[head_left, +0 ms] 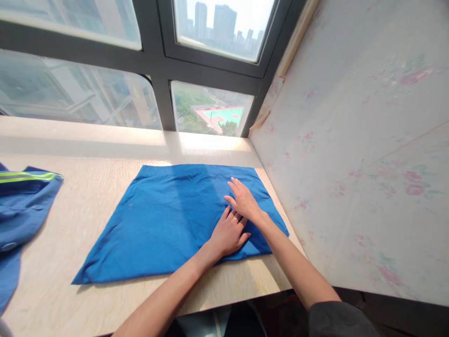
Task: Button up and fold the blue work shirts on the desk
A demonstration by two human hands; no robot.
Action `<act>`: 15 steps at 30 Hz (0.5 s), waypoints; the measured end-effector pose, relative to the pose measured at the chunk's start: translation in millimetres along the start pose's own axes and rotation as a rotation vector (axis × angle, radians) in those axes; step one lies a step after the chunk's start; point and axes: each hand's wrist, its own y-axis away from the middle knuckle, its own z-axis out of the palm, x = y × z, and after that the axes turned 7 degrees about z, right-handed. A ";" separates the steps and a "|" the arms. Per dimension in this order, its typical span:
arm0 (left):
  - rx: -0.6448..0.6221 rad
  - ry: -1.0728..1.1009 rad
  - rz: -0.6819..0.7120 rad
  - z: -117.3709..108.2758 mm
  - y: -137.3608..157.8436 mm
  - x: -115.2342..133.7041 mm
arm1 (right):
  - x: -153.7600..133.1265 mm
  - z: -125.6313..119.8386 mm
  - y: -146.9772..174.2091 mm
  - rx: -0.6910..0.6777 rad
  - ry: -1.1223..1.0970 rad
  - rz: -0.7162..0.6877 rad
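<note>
A blue cloth item, folded into a flat shape with a straight band along its far edge, lies on the pale sill surface; I cannot tell what kind of garment or cover it is. My left hand rests flat on its right part, fingers spread, with a ring on one finger. Just beyond, my right hand is on or just over the cloth, its fingers stretched out and its wrist close to the left fingertips. Neither hand grips anything.
Another blue garment with a yellow-green reflective stripe lies at the left edge. Dark window frames stand behind the pale sill. A flower-patterned wall closes off the right side. The sill's front edge runs along the bottom.
</note>
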 end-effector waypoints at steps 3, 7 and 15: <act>0.027 0.029 -0.010 3.0 -1.1 1.5 | -26.2 15.2 -32.3 -0.043 0.019 -0.046; 0.040 0.055 -0.022 16.8 0.1 4.8 | -53.1 29.8 -68.3 -0.068 0.057 -0.169; 0.121 0.117 0.012 23.0 1.7 12.1 | -60.6 59.3 -86.7 -0.150 0.072 -0.071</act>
